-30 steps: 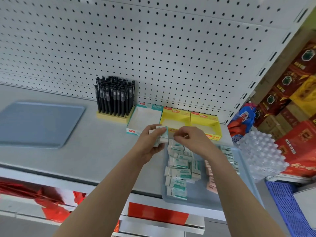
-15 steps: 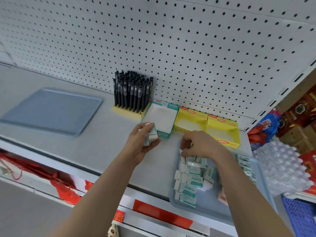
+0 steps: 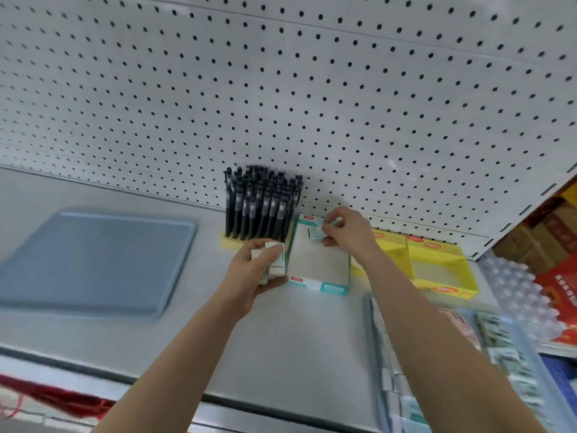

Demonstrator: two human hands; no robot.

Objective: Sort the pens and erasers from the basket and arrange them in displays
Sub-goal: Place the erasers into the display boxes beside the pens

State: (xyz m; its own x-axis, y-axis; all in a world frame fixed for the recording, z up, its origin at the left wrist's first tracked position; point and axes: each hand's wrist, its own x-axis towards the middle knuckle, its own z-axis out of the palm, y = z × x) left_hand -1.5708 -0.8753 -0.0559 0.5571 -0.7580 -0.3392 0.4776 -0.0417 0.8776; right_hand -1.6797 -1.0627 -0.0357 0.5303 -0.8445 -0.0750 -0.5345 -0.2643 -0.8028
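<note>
Eraser (image 3: 316,234) pinched by right hand (image 3: 349,232), left hand (image 3: 246,276) gripping stack (image 3: 275,261)

A white pegboard panel (image 3: 312,89) fills the back, evenly lit. Below the panel lies a grey metal shelf (image 3: 281,339). Right of the panel stand red and brown cartons (image 3: 559,232).

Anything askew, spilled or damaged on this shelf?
Nothing stands out. The pens stand upright in their holder; the teal box and yellow boxes sit in a row by the pegboard. The left hand holds a stack of erasers; the right hand pinches one eraser over the teal box.
</note>
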